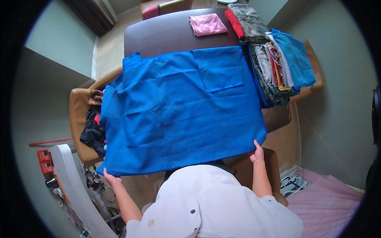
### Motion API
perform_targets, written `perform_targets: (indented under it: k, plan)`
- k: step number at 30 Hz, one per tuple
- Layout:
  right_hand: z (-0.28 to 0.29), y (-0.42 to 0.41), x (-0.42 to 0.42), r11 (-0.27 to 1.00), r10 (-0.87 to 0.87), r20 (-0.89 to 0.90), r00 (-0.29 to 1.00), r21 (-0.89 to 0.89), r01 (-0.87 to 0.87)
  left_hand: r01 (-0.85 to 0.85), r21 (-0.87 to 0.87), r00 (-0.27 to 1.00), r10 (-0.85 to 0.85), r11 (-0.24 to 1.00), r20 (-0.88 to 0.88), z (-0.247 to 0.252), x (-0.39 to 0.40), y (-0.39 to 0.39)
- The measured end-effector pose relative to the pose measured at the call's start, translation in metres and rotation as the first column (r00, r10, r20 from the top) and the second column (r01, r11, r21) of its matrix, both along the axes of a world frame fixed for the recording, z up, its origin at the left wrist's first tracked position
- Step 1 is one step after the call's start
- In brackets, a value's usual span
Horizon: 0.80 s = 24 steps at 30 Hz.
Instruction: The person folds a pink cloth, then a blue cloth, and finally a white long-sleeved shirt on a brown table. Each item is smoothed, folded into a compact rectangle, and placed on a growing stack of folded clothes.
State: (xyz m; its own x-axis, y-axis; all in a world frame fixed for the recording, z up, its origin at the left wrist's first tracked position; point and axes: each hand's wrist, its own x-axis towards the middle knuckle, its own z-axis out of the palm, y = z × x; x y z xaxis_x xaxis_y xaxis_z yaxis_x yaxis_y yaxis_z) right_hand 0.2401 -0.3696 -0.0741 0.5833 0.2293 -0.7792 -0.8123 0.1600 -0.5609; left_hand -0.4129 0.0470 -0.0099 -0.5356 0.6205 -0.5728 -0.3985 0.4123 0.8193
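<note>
A large piece of blue cloth [178, 119] lies spread over the dark table, wrinkled at its left half. One flap of it is folded over at the far right. My left hand [112, 178] grips the near left corner, thumb on top. At the near right corner, my right hand [257, 152] pinches the edge, with its thumb above and the other fingers hidden below. The near edge hangs between both hands, close to my body.
Stacked folded clothes [276, 65] line the table's right side, beside a folded camouflage garment [248, 22]. A folded pink cloth [207, 25] lies on the dark tabletop [160, 32]. A tan chair [80, 119] at left holds dark clothing [93, 132]. Another chair [271, 166] stands near my right arm.
</note>
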Motion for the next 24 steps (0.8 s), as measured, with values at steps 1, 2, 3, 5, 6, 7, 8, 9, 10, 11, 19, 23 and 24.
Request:
perform_targets:
  k: [1,2,3,5,6,7,8,9,10,11,19,23,24]
  plan:
    - [0.006,-0.003,-0.002,0.999,0.024,0.004,1.0,-0.026,-0.024,0.005,-0.009,1.0,-0.005,1.0,-0.006,0.002,0.002,0.0]
    - [0.011,-0.005,-0.005,0.997,0.049,0.007,0.999,-0.052,-0.049,0.009,-0.018,1.0,-0.009,1.0,-0.013,0.004,0.003,0.001]
    - [0.016,-0.008,-0.006,0.994,0.075,0.008,0.997,-0.079,-0.074,0.011,-0.027,1.0,-0.012,1.0,-0.021,0.006,0.003,0.001]
    - [0.022,-0.009,-0.007,0.995,0.068,0.016,0.998,-0.075,-0.067,0.046,-0.009,0.999,-0.046,0.999,0.026,0.004,-0.002,0.006]
    - [0.026,-0.009,-0.008,0.995,0.065,0.022,0.998,-0.073,-0.063,0.06,-0.002,0.997,-0.06,0.998,0.044,0.006,-0.002,0.008]
    - [0.032,-0.002,-0.006,1.0,0.023,0.055,0.998,-0.02,-0.022,0.069,0.007,0.996,-0.069,0.998,0.058,0.008,-0.004,0.011]
    - [0.038,0.008,0.0,0.999,-0.02,0.086,0.996,0.034,0.017,0.083,0.018,0.989,-0.085,0.996,0.117,0.009,-0.007,0.018]
    - [0.051,0.023,0.005,0.995,-0.061,0.109,0.992,0.088,0.051,0.094,0.029,0.98,-0.097,0.995,0.171,0.012,-0.013,0.027]
    - [0.071,0.04,0.011,0.995,-0.072,0.121,0.99,0.074,0.064,0.105,0.039,0.969,-0.112,0.994,0.221,0.015,-0.015,0.035]
    - [0.076,0.044,0.025,0.996,-0.061,0.16,0.985,0.078,0.049,0.095,0.022,0.972,-0.097,0.995,0.216,0.027,-0.001,0.045]
    - [0.183,0.099,0.075,0.99,-0.075,0.359,0.93,0.14,0.026,0.08,0.225,0.979,-0.119,0.971,0.166,0.106,0.02,0.084]
    - [0.187,0.082,0.069,0.992,-0.119,0.405,0.906,0.077,0.095,0.046,0.258,0.986,-0.085,0.965,0.144,0.127,0.017,0.055]
    - [0.186,0.077,0.066,0.989,-0.145,0.389,0.91,0.082,0.122,0.047,0.261,0.986,-0.086,0.964,0.14,0.13,0.017,0.046]
